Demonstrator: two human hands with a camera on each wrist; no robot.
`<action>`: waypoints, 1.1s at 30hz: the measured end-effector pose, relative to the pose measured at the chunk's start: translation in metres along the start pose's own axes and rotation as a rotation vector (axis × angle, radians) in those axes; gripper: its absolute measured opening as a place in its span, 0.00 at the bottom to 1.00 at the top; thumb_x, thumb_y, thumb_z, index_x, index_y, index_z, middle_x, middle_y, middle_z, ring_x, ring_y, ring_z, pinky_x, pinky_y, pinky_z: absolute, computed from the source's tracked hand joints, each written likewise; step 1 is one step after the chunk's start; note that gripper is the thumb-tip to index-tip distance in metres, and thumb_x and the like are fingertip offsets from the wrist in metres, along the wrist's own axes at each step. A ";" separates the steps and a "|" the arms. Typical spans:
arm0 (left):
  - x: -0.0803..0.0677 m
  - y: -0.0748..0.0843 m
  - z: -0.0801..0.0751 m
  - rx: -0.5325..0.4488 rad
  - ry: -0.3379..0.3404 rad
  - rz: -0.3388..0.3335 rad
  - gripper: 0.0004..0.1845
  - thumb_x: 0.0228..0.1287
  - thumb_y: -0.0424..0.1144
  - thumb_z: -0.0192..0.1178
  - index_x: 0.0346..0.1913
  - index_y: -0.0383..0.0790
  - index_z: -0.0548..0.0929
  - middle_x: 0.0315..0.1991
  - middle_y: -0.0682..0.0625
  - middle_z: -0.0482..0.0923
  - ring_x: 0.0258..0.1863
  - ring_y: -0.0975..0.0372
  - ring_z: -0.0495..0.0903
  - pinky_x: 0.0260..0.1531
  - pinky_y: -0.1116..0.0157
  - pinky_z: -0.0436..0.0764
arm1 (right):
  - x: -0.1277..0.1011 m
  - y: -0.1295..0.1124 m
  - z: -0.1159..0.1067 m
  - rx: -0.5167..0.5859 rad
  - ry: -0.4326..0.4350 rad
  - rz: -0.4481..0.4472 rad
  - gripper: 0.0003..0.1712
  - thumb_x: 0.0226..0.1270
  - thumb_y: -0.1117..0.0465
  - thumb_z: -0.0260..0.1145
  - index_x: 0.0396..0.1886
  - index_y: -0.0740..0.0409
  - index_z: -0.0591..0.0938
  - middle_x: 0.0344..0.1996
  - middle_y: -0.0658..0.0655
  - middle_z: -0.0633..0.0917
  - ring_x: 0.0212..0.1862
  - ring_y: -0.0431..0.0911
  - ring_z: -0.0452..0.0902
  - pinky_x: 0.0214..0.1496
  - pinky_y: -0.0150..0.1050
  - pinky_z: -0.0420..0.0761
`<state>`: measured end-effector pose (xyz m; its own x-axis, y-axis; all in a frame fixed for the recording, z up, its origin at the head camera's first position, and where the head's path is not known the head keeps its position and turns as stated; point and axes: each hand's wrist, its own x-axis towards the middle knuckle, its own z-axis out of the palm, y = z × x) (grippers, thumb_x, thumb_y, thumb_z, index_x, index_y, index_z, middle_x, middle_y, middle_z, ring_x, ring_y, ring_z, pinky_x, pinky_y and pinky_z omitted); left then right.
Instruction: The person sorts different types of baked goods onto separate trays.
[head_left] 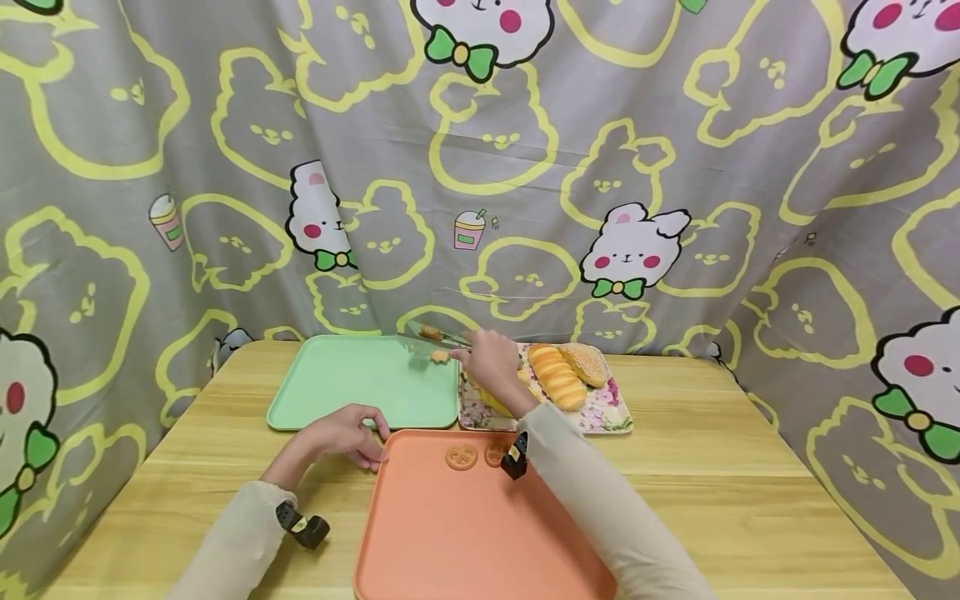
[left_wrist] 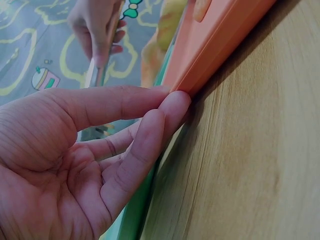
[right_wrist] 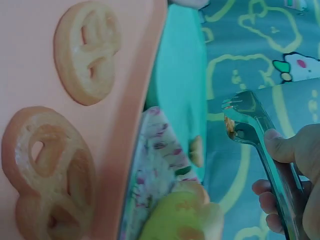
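Observation:
My left hand [head_left: 343,435] pinches the corner of the orange tray [head_left: 450,533] between thumb and fingertips, plain in the left wrist view. Two pretzels [head_left: 461,456] lie along that tray's far side; the right wrist view shows a pretzel [right_wrist: 87,52] up close. Reaching past them, my right hand [head_left: 491,364] grips clear tongs [right_wrist: 267,160]. A small brown food piece [right_wrist: 229,125] is held between the tongs' tips, raised over the back of the green tray [head_left: 352,383]. Below it, a small tan piece [head_left: 439,356] rests on the green tray.
Right of the green tray stands a floral tray [head_left: 611,412] with a striped bread loaf [head_left: 557,379], a flat oval bread [head_left: 585,365] and a yellow item [right_wrist: 175,217] partly behind my right arm. A patterned curtain [head_left: 510,167] hangs behind the wooden table [head_left: 712,483].

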<state>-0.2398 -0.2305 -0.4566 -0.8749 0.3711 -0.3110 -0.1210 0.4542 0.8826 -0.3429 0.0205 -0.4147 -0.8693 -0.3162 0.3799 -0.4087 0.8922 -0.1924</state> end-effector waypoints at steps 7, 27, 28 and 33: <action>-0.001 0.001 0.001 -0.006 0.004 -0.007 0.12 0.59 0.25 0.68 0.43 0.29 0.77 0.25 0.46 0.86 0.26 0.60 0.87 0.29 0.65 0.87 | -0.001 -0.004 0.013 0.001 -0.018 0.007 0.23 0.67 0.42 0.70 0.55 0.47 0.88 0.08 0.45 0.57 0.13 0.38 0.44 0.16 0.31 0.44; -0.001 0.000 0.000 -0.002 -0.008 -0.001 0.13 0.60 0.26 0.68 0.44 0.29 0.77 0.24 0.46 0.86 0.26 0.60 0.86 0.30 0.65 0.87 | -0.006 -0.002 0.020 0.014 -0.002 -0.028 0.25 0.68 0.38 0.68 0.54 0.48 0.87 0.07 0.45 0.59 0.11 0.38 0.44 0.14 0.31 0.44; -0.001 0.000 0.000 0.000 -0.009 0.001 0.13 0.60 0.26 0.68 0.44 0.29 0.77 0.25 0.46 0.86 0.26 0.60 0.86 0.30 0.65 0.87 | -0.007 -0.001 0.019 0.011 0.003 -0.030 0.26 0.68 0.37 0.67 0.57 0.47 0.86 0.06 0.45 0.59 0.11 0.38 0.44 0.14 0.31 0.44; 0.000 0.000 0.000 -0.002 -0.011 0.002 0.13 0.60 0.26 0.68 0.44 0.29 0.77 0.25 0.46 0.86 0.26 0.60 0.86 0.30 0.65 0.87 | -0.014 0.007 0.008 0.032 0.053 -0.056 0.28 0.66 0.37 0.68 0.60 0.43 0.85 0.07 0.43 0.58 0.11 0.37 0.46 0.14 0.31 0.46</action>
<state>-0.2396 -0.2306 -0.4563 -0.8702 0.3805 -0.3130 -0.1202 0.4522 0.8838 -0.3357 0.0284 -0.4280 -0.8292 -0.3474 0.4378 -0.4658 0.8625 -0.1978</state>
